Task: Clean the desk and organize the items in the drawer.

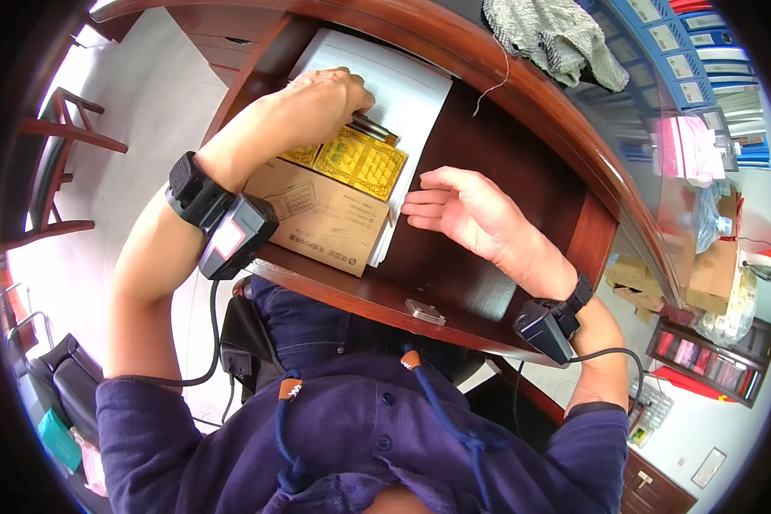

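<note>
An open reddish-brown wooden drawer (pixel 488 154) lies before me. Over its far left part, my left hand (pixel 324 103) is palm down with curled fingers at dark pens (pixel 371 126); whether it grips one is hidden. White lined paper (pixel 385 77) lies beneath. Nearer to me are yellow printed packets (pixel 362 164), then a flat brown cardboard box (pixel 321 215) bearing writing and a drawing of a keypad device. My right hand (pixel 462 209) holds nothing. Its fingers are spread a little, and its fingertips are close to the papers' right edge.
A grey cloth (pixel 556 42) lies on the desk top (pixel 591 148) beyond the drawer, and a white string hangs over the edge. A metal lock plate (pixel 425 311) is on the drawer front. File binders (pixel 674 58) and cardboard boxes (pixel 710 276) are at right; a chair (pixel 58 160) stands left.
</note>
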Available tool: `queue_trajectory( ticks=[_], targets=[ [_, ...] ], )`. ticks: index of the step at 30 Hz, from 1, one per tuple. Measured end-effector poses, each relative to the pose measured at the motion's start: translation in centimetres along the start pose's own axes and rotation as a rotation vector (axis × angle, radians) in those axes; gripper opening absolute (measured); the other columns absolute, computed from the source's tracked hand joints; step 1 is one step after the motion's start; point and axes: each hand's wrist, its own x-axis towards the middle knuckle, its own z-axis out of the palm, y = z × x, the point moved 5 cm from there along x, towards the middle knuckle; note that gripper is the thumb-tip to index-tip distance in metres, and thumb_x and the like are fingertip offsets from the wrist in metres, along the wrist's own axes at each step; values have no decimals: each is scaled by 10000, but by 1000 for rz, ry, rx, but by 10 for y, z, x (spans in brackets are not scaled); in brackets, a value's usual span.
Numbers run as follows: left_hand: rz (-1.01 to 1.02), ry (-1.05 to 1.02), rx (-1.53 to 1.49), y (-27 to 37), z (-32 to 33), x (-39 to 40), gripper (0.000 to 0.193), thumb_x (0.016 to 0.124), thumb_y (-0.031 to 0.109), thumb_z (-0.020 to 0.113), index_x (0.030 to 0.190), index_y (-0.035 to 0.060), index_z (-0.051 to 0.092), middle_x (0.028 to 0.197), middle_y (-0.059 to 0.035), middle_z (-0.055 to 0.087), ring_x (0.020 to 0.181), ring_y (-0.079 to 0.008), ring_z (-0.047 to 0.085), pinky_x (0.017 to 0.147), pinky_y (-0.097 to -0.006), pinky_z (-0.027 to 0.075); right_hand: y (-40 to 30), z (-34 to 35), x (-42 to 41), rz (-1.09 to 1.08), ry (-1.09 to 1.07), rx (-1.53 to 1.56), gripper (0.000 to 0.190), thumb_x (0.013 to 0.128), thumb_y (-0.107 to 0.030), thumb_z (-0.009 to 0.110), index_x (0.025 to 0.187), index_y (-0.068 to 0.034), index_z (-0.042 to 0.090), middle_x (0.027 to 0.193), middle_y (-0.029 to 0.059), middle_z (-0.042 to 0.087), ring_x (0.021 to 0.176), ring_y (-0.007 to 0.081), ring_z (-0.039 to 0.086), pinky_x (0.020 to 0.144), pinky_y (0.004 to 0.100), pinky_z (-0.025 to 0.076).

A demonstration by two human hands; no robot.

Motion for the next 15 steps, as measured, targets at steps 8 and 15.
queue_trajectory(
  ticks=[8, 15],
  targets=[
    [9, -11, 10, 0, 1, 0, 163, 756, 26, 602, 919, 19, 615, 907, -141, 596, 944, -305, 564, 841, -375, 455, 20, -11, 20, 5, 60, 157, 94, 796, -104, 574, 829, -16, 574, 957, 132, 582, 917, 230, 540, 848, 327, 422],
    [-6, -33, -45, -3, -3, -2, 174, 769, 36, 587, 939, 18, 618, 921, -138, 595, 958, -305, 557, 860, -375, 441, 22, -9, 22, 9, 65, 161, 39, 762, -57, 600, 796, -39, 597, 872, 76, 598, 871, 180, 535, 819, 297, 409]
  ],
)
